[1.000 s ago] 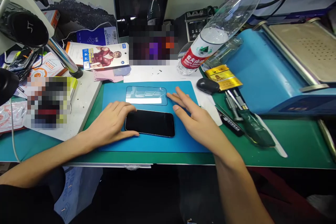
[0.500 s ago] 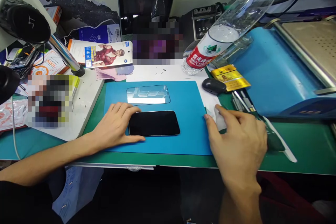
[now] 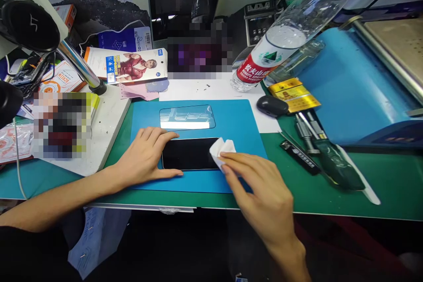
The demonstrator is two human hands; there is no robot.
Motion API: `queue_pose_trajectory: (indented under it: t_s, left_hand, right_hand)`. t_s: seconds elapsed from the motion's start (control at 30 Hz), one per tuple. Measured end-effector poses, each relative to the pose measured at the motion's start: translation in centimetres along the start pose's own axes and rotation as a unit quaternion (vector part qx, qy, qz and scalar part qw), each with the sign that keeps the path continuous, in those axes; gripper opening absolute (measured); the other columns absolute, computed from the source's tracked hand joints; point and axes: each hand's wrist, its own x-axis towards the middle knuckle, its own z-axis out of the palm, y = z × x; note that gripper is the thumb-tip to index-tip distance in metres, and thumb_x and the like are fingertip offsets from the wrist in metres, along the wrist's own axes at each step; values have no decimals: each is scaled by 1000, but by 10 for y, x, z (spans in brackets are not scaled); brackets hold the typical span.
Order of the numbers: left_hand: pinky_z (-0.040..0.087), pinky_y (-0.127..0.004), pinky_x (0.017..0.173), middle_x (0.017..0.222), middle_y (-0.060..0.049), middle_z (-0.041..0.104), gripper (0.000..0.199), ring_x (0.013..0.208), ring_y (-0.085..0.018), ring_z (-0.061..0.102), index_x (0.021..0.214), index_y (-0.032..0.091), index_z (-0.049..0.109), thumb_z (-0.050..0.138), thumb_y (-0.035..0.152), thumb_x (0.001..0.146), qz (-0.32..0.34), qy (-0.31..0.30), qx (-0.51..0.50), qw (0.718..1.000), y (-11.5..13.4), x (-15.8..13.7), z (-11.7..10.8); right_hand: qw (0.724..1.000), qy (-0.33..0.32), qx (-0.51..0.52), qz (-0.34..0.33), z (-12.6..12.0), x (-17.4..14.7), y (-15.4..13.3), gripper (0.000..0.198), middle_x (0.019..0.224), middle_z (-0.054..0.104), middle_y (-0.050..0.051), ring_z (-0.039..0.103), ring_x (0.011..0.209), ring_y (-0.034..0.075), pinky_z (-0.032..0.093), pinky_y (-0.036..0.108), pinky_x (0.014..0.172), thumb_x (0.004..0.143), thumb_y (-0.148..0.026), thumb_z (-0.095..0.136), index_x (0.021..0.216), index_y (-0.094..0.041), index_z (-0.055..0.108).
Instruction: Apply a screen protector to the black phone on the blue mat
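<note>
A smartphone (image 3: 188, 154) with a dark screen lies flat on the blue mat (image 3: 198, 183). My left hand (image 3: 145, 152) grips its left end, with the thumb along the near edge and the fingers at the far edge. Between the fingertips and thumb of my right hand (image 3: 261, 180) is a folded white wipe (image 3: 223, 147), which is over the right end of the phone and seems to touch it. Just beyond the phone, a clear screen protector (image 3: 187, 117) with a black border rests on the mat.
To the right are a tilted water bottle (image 3: 267, 53), a black mouse-shaped case (image 3: 272, 106), a yellow pack (image 3: 295, 94), a green-handled screwdriver (image 3: 339, 165) and a blue machine (image 3: 360, 92). A lamp post (image 3: 82, 66) and a printed box (image 3: 132, 66) stand at the left.
My right hand has moved left with the white wipe, from beside the mat's right edge to the phone's right end. My left hand has stayed on the phone.
</note>
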Motion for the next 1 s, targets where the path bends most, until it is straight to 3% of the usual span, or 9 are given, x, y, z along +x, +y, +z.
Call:
queue_pose_trajectory:
  t_s: [0.13,0.2,0.3,0.37,0.53,0.67,0.87,1.0]
  left_hand:
    - [48,-49,95,134,-19,65,82,116,-35,60,146,14,47,60,79,97,6,5,-8,1000,1,0,0]
    - [48,-49,96,134,-19,65,89,116,-36,60,148,13,47,59,82,95,3,3,-10,1000,0,1,0]
    - [48,-51,95,130,-21,64,105,114,-37,60,151,12,50,55,94,84,2,-16,-8,1000,-2,2,-2]
    - [49,-52,96,129,-20,64,105,114,-37,59,151,15,54,53,95,84,3,-39,-12,999,-3,3,-4]
    - [49,-54,102,132,-18,62,79,119,-37,58,151,19,56,62,77,97,-22,-65,-31,997,1,3,-9]
    - [48,-56,103,133,-18,62,79,119,-37,57,152,20,56,66,74,96,-31,-68,-34,997,2,4,-8]
    - [47,-54,103,132,-16,61,77,119,-35,55,151,22,57,60,77,98,-21,-56,-25,998,-2,3,-6]
    - [47,-54,102,131,-17,61,77,118,-35,55,150,20,58,61,77,98,-19,-48,-24,998,-2,3,-5]
  right_hand:
    - [997,-71,10,-20,3,-12,-4,57,152,68,13,61,145,28,50,47,123,107,-22,60,163,-19,47]
    - [995,-96,0,-12,5,-16,-2,64,164,57,14,50,156,27,45,48,128,112,-31,51,171,-17,32]
    - [991,-129,-28,-16,9,-20,0,68,172,45,14,41,161,29,40,53,132,114,-40,44,174,-18,21]
    - [989,-142,-45,-23,10,-23,-2,71,174,41,14,39,162,30,38,55,133,113,-42,44,175,-18,19]
    - [989,-133,-64,-20,5,-36,-12,73,172,43,15,44,159,31,42,54,131,112,-37,49,175,-17,17]
    - [989,-136,-61,-14,6,-30,-12,76,171,44,14,44,159,31,43,54,130,111,-34,52,175,-20,15]
    - [985,-159,-59,9,21,-2,-4,81,174,38,18,37,163,32,43,58,129,112,-43,48,176,-19,5]
    - [986,-151,-69,11,17,-13,-13,81,173,41,18,40,162,33,44,59,129,112,-44,47,176,-19,4]
